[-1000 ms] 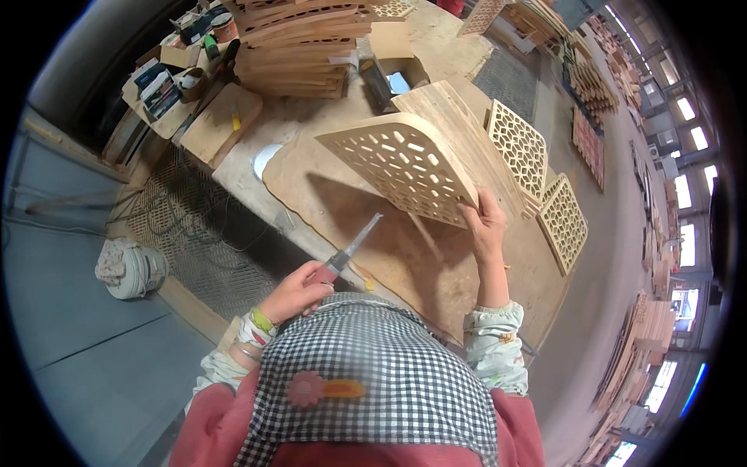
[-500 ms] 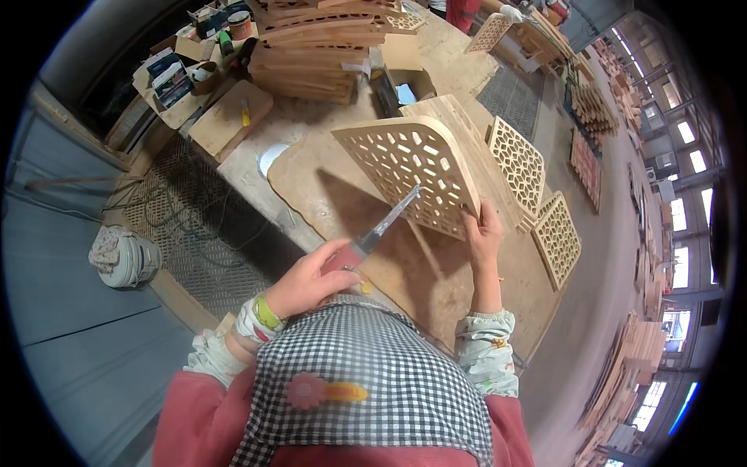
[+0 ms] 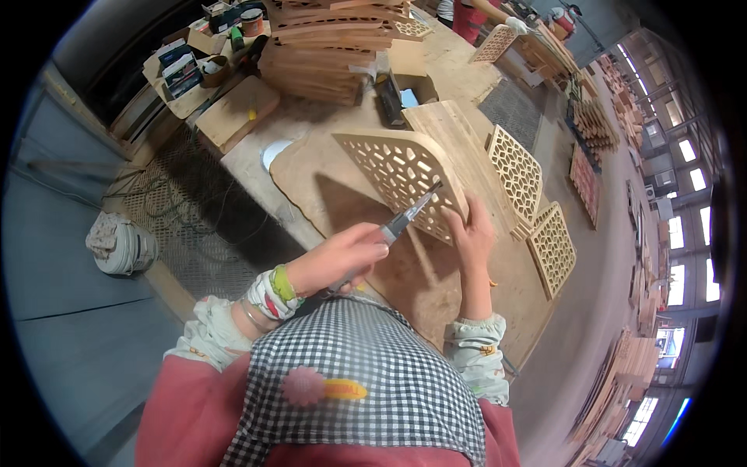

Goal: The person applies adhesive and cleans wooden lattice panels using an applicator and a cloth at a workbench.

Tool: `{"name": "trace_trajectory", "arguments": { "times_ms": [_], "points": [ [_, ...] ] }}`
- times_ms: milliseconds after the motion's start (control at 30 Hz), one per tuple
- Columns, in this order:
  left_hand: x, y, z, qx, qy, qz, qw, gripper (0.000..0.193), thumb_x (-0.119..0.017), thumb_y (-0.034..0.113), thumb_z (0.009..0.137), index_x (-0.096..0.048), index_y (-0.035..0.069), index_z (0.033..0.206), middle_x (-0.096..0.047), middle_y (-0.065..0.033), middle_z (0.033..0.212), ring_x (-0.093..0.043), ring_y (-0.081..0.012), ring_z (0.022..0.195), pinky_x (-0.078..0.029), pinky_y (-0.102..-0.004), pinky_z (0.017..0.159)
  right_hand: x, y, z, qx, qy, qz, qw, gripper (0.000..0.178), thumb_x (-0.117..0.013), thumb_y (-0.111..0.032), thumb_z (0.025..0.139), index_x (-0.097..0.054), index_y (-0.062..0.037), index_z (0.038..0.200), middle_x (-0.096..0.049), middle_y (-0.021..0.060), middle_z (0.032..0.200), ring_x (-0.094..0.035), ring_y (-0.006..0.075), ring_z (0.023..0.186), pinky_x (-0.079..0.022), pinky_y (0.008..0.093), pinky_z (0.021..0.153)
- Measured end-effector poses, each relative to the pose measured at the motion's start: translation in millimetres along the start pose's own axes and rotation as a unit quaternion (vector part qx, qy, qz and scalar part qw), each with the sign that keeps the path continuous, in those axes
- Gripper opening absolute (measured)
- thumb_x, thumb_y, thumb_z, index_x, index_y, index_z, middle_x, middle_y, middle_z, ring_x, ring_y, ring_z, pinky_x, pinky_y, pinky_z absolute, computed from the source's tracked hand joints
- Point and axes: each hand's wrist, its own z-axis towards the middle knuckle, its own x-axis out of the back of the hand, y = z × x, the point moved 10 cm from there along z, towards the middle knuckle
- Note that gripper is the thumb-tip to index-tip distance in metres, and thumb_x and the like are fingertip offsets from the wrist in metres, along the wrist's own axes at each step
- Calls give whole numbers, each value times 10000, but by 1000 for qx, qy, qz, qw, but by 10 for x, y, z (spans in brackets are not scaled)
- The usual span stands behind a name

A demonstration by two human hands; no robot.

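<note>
matt, pale perforated wooden panel [image 3: 393, 162]; in front, slim grey metal blade [image 3: 421, 202]; below it, black-and-white checked cloth apron [image 3: 373, 342].

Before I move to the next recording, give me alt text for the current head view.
A person's left hand points a slim grey tool at a tilted, perforated wooden panel, whose edge the right hand grips at a worktable. Two similar panels sit to its right.

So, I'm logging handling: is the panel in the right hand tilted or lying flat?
Tilted: the panel slants above its shadow on the table, one edge in the right hand.
</note>
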Motion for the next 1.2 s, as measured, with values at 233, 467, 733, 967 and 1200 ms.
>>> {"name": "trace_trajectory", "arguments": {
  "times_ms": [233,467,733,967,1200],
  "points": [
    [145,96,-43,-14,89,24,996,458,-581,407,1026,-545,60,1323,-563,19,788,-531,-61,584,-422,-216,488,-144,-322,209,-23,-16,-93,995,278,-679,-119,822,-665,-116,1100,-705,162,922,-678,391,836,-523,471,736],
    [189,51,-69,21,107,35,993,319,-519,379,1066,-570,75,1148,-567,25,748,-508,-47,556,-414,-204,454,-267,-435,128,24,-14,-122,992,263,-682,-93,767,-672,-161,1021,-695,103,801,-670,343,723,-512,430,654],
    [210,-119,-48,26,59,-41,997,321,-513,390,1076,-574,78,1122,-567,5,758,-496,-57,549,-395,-213,433,-268,-508,120,48,17,-98,994,272,-664,-54,745,-696,-162,993,-666,98,762,-643,305,636,-507,408,609],
    [105,-201,46,37,23,-71,997,289,-502,354,1085,-561,84,1168,-581,-5,781,-501,-69,544,-396,-224,429,-73,-242,166,28,35,-108,993,316,-640,-29,723,-692,-125,1019,-624,123,724,-602,306,599,-479,410,583],
    [158,-309,-93,54,29,-74,995,289,-508,357,1080,-532,92,1194,-572,-6,776,-500,-64,565,-414,-211,471,55,-67,167,-34,47,-75,996,228,-754,-167,821,-693,-128,1037,-649,122,744,-620,313,637,-483,414,626]
  ]
}}
